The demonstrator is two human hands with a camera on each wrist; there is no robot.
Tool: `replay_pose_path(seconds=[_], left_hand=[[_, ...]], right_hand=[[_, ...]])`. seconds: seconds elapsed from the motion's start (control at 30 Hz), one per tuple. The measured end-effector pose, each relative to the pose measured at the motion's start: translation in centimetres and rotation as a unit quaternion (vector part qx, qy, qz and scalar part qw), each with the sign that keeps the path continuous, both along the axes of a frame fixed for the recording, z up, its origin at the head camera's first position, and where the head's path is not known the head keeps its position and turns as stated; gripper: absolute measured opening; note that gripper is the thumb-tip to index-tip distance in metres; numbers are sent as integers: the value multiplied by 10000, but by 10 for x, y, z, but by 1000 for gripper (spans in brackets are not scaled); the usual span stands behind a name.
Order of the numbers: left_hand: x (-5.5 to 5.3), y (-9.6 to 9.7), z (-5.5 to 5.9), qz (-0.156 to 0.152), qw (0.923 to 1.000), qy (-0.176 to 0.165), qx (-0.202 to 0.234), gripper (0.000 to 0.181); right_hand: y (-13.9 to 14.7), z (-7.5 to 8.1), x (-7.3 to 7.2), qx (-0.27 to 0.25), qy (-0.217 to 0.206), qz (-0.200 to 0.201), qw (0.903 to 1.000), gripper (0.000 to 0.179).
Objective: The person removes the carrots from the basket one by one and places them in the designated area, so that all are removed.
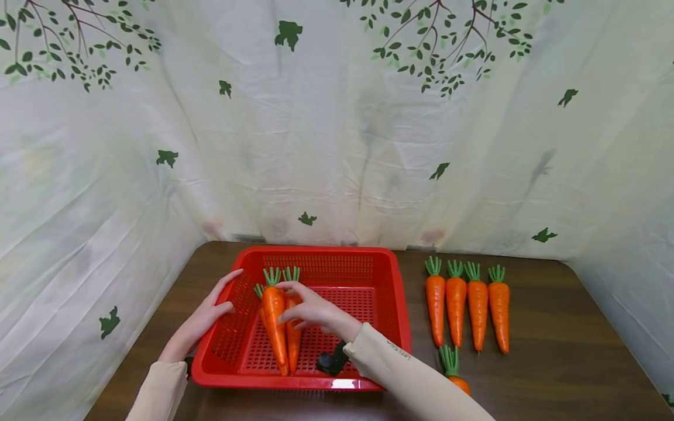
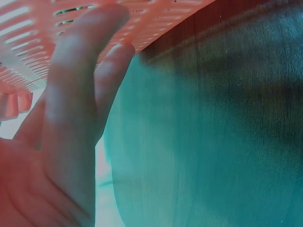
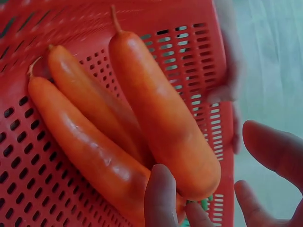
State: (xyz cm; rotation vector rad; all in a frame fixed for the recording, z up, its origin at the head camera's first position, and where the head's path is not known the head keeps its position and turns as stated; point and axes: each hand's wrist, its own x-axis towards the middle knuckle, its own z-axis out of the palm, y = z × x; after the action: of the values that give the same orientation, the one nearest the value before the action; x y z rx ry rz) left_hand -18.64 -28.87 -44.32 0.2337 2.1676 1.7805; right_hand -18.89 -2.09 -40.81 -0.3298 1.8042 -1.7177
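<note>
A red perforated plastic basket (image 1: 403,327) stands on the table. At its left side my left hand (image 1: 202,318) holds the rim, thumb over the edge and fingers (image 2: 71,94) along the outer wall. Three orange carrots with green tops lie in the basket's left part: the uppermost carrot (image 1: 275,327), a second carrot (image 1: 293,351) beside it, and a third mostly hidden behind them. Over them hovers my right hand (image 1: 318,309), its fingers spread. In the right wrist view the uppermost carrot (image 3: 163,113) has its thick end close to the fingertips, with no visible grip.
Right of the basket, several carrots (image 1: 477,307) lie side by side on the brown wooden table (image 1: 558,351). Another carrot (image 1: 459,383) is nearer, partly behind the right sleeve. A pale curtain (image 1: 326,146) with leaf prints surrounds the table at the back and sides.
</note>
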Motion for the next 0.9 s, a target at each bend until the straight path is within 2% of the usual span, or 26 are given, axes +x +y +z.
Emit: replay_pose_path(seconds=[0.53, 0.73, 0.9], left_hand=[[0, 0, -3, -38, 10000, 20, 49, 71], [-1, 0, -4, -28, 9999, -63, 111, 72], [-1, 0, -3, 41, 10000, -37, -21, 71]], right_hand=[[-21, -8, -6, 580, 531, -42, 9969, 69], [-26, -15, -13, 710, 559, -113, 9958, 74], [-27, -16, -15, 569, 441, -57, 9974, 76]])
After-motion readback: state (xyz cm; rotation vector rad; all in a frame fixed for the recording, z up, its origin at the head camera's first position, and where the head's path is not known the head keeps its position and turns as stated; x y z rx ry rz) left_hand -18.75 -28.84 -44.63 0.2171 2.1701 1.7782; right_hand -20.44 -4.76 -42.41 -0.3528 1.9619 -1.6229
